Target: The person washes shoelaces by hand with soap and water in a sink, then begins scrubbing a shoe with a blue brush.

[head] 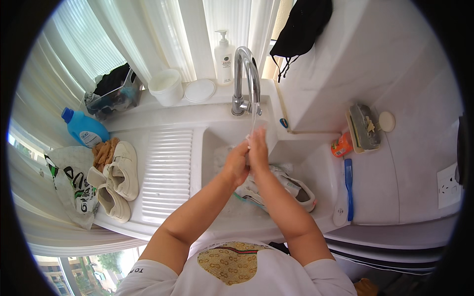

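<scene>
Both hands meet over the white sink basin [213, 148], under running water [254, 120] from a chrome faucet [239, 83]. My left hand [236, 162] is pressed against my right hand [259, 151], whose fingers are blurred and point up toward the spout. A small white patch shows between the fingertips; foam or an object, I cannot tell. Below my wrists a wet white and grey sneaker [301, 188] lies in the sink, partly hidden by my right forearm. To its left is a ribbed washboard [166, 174], moulded into the sink.
White sneakers [124, 174], a brown cloth [104, 153], a plastic bag [70, 185] and a blue detergent bottle [85, 127] stand left. A white tub [166, 88] and pump bottle [223, 61] line the back. A blue-handled brush [348, 185] and orange container [341, 145] are right.
</scene>
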Demonstrator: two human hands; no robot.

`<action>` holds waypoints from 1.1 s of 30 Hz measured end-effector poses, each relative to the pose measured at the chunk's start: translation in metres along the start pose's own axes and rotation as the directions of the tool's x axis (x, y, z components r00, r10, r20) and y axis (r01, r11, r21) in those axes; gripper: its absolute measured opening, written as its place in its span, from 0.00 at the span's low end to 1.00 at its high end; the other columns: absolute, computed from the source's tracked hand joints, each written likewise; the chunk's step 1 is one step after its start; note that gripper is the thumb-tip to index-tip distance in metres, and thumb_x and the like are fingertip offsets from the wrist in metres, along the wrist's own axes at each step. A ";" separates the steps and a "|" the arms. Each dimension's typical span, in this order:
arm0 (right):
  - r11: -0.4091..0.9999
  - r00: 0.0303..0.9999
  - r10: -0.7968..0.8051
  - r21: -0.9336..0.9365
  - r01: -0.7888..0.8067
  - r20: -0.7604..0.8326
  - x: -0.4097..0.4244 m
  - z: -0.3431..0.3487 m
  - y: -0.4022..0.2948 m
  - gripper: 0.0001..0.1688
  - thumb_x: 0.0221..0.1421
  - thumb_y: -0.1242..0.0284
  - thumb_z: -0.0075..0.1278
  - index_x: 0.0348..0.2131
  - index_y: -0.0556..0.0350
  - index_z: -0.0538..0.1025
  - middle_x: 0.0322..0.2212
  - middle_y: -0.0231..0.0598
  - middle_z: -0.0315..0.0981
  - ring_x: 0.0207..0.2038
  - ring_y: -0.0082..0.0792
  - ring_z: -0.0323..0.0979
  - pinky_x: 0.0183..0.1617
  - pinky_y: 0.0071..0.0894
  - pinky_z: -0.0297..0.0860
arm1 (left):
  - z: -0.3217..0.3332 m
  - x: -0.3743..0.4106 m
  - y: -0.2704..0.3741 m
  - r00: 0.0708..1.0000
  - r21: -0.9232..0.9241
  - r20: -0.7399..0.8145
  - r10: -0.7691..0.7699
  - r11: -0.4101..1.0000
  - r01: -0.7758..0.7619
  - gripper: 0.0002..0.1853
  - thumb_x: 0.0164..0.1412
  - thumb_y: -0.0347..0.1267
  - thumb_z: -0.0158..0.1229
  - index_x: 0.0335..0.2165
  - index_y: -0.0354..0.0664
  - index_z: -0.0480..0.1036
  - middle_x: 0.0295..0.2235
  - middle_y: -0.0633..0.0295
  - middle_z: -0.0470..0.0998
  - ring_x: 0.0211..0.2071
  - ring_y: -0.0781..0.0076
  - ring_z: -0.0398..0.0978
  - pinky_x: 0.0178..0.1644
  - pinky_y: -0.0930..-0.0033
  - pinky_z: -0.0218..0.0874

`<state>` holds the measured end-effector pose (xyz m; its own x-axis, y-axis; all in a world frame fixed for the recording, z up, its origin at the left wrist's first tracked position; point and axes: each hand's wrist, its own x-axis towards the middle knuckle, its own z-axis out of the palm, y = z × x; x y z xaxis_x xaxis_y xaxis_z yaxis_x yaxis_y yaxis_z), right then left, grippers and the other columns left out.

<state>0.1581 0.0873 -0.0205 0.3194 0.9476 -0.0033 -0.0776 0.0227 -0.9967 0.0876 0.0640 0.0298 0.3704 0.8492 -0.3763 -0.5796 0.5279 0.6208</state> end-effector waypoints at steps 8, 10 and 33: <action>0.912 0.961 -0.065 -0.374 0.167 0.270 0.002 -0.008 -0.038 0.28 0.57 0.57 0.38 0.47 0.62 0.66 0.44 0.50 0.66 0.47 0.44 0.62 0.52 0.34 0.57 | 0.006 -0.015 0.009 0.993 -0.242 -0.070 -0.097 0.967 0.077 0.15 0.59 0.45 0.45 0.38 0.48 0.66 0.33 0.65 0.72 0.35 0.71 0.69 0.35 0.68 0.63; 0.981 0.928 0.062 -0.192 0.011 0.368 0.020 -0.018 -0.043 0.26 0.56 0.57 0.40 0.42 0.62 0.70 0.35 0.40 0.72 0.36 0.33 0.71 0.42 0.29 0.66 | -0.009 -0.008 0.008 0.995 -0.157 -0.021 -0.095 0.983 0.090 0.12 0.57 0.42 0.49 0.36 0.48 0.67 0.32 0.66 0.73 0.32 0.74 0.70 0.32 0.71 0.63; 0.897 0.979 0.068 0.419 -0.144 0.192 -0.042 0.021 -0.029 0.31 0.57 0.57 0.38 0.48 0.66 0.63 0.48 0.44 0.61 0.51 0.33 0.59 0.54 0.28 0.55 | -0.017 0.016 0.014 0.935 0.023 -0.334 0.120 0.993 -0.119 0.14 0.59 0.38 0.44 0.42 0.44 0.65 0.36 0.63 0.71 0.36 0.73 0.69 0.40 0.69 0.62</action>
<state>0.1272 0.0531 0.0104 0.1264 0.9904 -0.0552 -0.5112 0.0174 -0.8593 0.0731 0.0855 0.0207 0.0342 0.8613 -0.5070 -0.6025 0.4225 0.6771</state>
